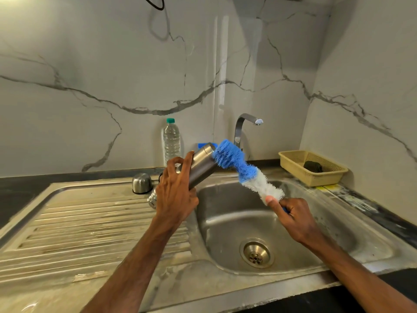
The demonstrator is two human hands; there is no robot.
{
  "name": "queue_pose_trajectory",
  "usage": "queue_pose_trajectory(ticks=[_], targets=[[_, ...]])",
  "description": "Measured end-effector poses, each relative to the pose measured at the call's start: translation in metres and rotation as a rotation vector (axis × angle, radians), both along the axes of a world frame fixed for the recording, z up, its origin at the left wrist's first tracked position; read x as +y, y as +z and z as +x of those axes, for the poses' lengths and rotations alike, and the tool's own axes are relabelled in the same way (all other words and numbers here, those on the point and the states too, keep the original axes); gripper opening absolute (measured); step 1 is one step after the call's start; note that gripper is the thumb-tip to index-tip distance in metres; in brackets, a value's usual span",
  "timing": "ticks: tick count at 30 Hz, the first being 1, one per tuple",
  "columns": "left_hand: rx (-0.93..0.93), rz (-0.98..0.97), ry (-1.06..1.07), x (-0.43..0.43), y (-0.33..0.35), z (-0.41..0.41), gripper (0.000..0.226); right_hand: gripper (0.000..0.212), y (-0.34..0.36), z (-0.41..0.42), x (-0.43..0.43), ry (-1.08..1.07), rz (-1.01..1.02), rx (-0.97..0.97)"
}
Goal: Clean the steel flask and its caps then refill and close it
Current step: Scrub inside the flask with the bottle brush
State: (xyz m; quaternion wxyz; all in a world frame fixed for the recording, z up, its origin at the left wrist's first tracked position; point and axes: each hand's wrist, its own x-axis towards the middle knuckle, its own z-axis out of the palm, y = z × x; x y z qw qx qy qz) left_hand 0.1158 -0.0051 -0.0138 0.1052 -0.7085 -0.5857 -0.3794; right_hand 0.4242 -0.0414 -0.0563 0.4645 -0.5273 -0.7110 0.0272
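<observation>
Flask (201,164): brushed steel, satin. Brush (237,168): blue and white plastic bristles. Sink (112,222): dull, stained steel. Basket (312,167): perforated beige plastic. Wall (90,75): glossy marble.

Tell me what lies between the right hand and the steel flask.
The bottle brush: its white, then blue bristles run from the right hand to the raised end of the steel flask, touching it. Shown in the head view.

A beige basket (316,180) is sitting at the far right of the counter (13,188), holding a dark scrub pad (313,166), a veined marble wall (90,64) rising behind.
</observation>
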Motion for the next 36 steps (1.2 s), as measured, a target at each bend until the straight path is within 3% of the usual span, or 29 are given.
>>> queue_pose_trajectory(ticks=[7, 22, 28, 36], targets=[[-0.026, 0.01, 0.017, -0.003, 0.004, 0.004, 0.108, 0.065, 0.001, -0.005, 0.0, -0.009, -0.057, 0.078], [-0.045, 0.052, -0.013, -0.007, 0.007, 0.01, 0.108, 0.077, 0.001, -0.004, 0.001, 0.041, -0.099, 0.154], [-0.031, 0.063, -0.023, -0.007, 0.006, 0.011, 0.108, 0.066, 0.003, -0.007, -0.002, 0.038, -0.09, 0.141], [-0.023, 0.091, -0.057, -0.005, 0.005, 0.012, 0.109, 0.063, 0.007, 0.001, 0.003, -0.118, -0.122, 0.123]])
